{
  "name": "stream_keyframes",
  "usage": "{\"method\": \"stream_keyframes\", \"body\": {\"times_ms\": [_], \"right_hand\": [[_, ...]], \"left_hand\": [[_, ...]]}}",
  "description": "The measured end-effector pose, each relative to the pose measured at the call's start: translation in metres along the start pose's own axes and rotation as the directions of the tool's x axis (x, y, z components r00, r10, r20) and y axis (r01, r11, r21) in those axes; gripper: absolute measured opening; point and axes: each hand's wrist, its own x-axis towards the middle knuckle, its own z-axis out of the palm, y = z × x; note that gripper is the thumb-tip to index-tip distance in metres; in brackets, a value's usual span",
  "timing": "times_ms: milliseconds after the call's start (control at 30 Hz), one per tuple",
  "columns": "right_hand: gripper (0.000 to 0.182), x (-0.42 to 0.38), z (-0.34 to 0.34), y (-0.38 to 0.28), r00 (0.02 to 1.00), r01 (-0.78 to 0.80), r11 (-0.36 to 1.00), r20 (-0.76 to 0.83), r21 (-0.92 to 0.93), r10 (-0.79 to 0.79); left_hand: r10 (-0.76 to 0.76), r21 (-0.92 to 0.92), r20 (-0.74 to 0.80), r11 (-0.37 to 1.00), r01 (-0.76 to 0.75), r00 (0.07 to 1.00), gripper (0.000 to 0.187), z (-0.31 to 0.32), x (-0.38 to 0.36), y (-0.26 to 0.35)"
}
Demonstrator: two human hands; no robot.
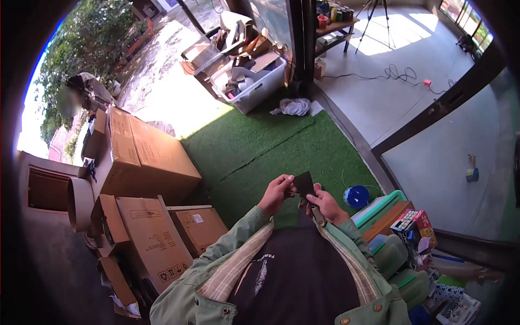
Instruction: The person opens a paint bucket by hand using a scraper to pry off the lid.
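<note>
A thin, dark, roughly square sheet (304, 183) is held up in front of my chest, over the green turf. My left hand (277, 193) is closed, pinching the sheet's left edge between thumb and fingers. On the other side, my right hand (327, 205) is closed around a tool with a greyish-beige handle (318, 217), whose lower end sticks out below the palm. Its working end lies at the sheet's lower right corner, mostly covered by the fingers, so I cannot tell its exact kind.
Large cardboard boxes (146, 146) stand at left, with a person (95, 89) behind them. A white bin (254, 89) full of scraps sits ahead beside a white cloth (293, 106). At right are a blue round container (356, 196), stacked goods and a glass door frame (433, 111).
</note>
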Motion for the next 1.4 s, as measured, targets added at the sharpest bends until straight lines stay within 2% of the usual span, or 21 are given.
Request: {"method": "stream_keyframes", "body": {"times_ms": [33, 67, 133, 200, 267, 300, 367, 500, 600, 700, 733, 767, 800, 867, 1000, 1067, 1200, 1233, 1267, 1333, 1400], "right_hand": [[0.025, 0.011, -0.010, -0.019, 0.998, 0.030, 1.000, -0.050, 0.008, -0.030], [0.025, 0.025, -0.027, -0.035, 0.999, 0.033, 0.999, -0.024, 0.001, -0.033], [0.026, 0.046, -0.054, -0.072, 0.995, 0.072, 0.995, -0.064, -0.068, -0.076], [0.027, 0.061, -0.082, -0.105, 0.995, 0.060, 0.996, -0.077, -0.062, -0.064], [0.027, 0.074, -0.114, -0.145, 0.977, 0.123, 0.984, -0.155, -0.127, -0.143], [0.027, 0.078, -0.128, -0.167, 0.977, 0.128, 0.982, -0.151, -0.137, -0.148], [0.026, 0.082, -0.152, -0.198, 0.945, 0.108, 0.978, -0.287, -0.179, -0.157], [0.027, 0.105, -0.225, -0.227, 0.898, 0.073, 0.941, -0.389, -0.330, -0.206], [0.028, 0.132, -0.286, -0.248, 0.842, -0.030, 0.904, -0.498, -0.427, -0.208], [0.030, 0.144, -0.328, -0.275, 0.753, -0.218, 0.854, -0.638, -0.473, -0.161], [0.030, 0.154, -0.349, -0.279, 0.691, -0.220, 0.871, -0.701, -0.440, -0.179], [0.028, 0.164, -0.375, -0.272, 0.653, -0.249, 0.697, -0.648, -0.673, -0.392], [0.025, 0.163, -0.393, -0.272, 0.623, -0.320, 0.459, -0.549, -0.829, -0.557], [0.023, 0.165, -0.392, -0.327, 0.561, -0.365, 0.562, -0.657, -0.742, -0.504], [0.024, 0.182, -0.450, -0.361, 0.412, -0.444, 0.651, -0.786, -0.615, -0.462], [0.024, 0.186, -0.487, -0.375, 0.355, -0.445, 0.688, -0.818, -0.573, -0.452], [0.027, 0.201, -0.587, -0.379, 0.323, -0.507, 0.708, -0.870, -0.491, -0.372], [0.027, 0.202, -0.612, -0.387, 0.354, -0.494, 0.835, -0.933, -0.243, -0.062], [0.028, 0.201, -0.640, -0.398, 0.390, -0.483, 0.875, -0.888, 0.027, 0.243], [0.025, 0.206, -0.696, -0.364, 0.337, -0.484, 0.869, -0.896, 0.100, 0.290], [0.028, 0.199, -0.751, -0.309, 0.364, -0.679, 0.733, -0.844, 0.050, 0.395]], "left_hand": [[0.022, 0.058, 0.012, 0.998, -0.023, 1.000, 0.023, 0.009, 0.024, 0.010], [0.044, 0.060, -0.003, 0.997, -0.043, 0.999, 0.023, 0.019, 0.050, 0.020], [0.058, 0.214, -0.020, 0.975, -0.052, 0.998, 0.021, 0.045, 0.086, 0.054], [0.104, 0.176, -0.094, 0.981, -0.087, 0.990, 0.020, 0.063, 0.128, 0.072], [0.155, 0.142, -0.141, 0.981, -0.135, 0.978, 0.020, 0.074, 0.165, 0.091], [0.129, 0.141, -0.145, 0.984, -0.109, 0.981, 0.019, 0.079, 0.184, 0.101], [0.099, 0.135, -0.152, 0.988, -0.078, 0.983, 0.019, 0.086, 0.221, 0.111], [0.087, 0.057, -0.073, 0.995, -0.083, 0.993, 0.015, 0.106, 0.312, 0.128], [0.060, 0.047, -0.010, 0.997, -0.059, 0.998, 0.016, 0.129, 0.389, 0.150], [-0.058, 0.266, 0.107, 0.964, 0.028, 0.993, 0.019, 0.155, 0.467, 0.168], [-0.133, 0.331, 0.144, 0.940, 0.079, 0.981, 0.022, 0.168, 0.486, 0.186], [-0.119, 0.446, 0.140, 0.894, 0.045, 0.983, 0.023, 0.185, 0.507, 0.198], [-0.148, 0.425, 0.218, 0.904, 0.043, 0.965, 0.023, 0.185, 0.544, 0.195], [-0.167, 0.562, 0.291, 0.827, -0.027, 0.942, 0.024, 0.217, 0.580, 0.224], [-0.142, 0.675, 0.396, 0.715, -0.182, 0.907, 0.019, 0.271, 0.655, 0.250], [-0.232, 0.723, 0.378, 0.679, -0.129, 0.896, 0.019, 0.302, 0.691, 0.253], [-0.284, 0.761, 0.466, 0.612, -0.216, 0.838, 0.020, 0.367, 0.759, 0.231], [-0.318, 0.787, 0.458, 0.580, -0.212, 0.830, 0.020, 0.388, 0.770, 0.227], [-0.347, 0.809, 0.453, 0.548, -0.214, 0.822, 0.021, 0.409, 0.786, 0.225], [-0.390, 0.815, 0.437, 0.553, -0.173, 0.810, 0.021, 0.435, 0.828, 0.208], [-0.429, 0.862, 0.381, 0.486, -0.146, 0.819, 0.021, 0.467, 0.855, 0.202]]}}
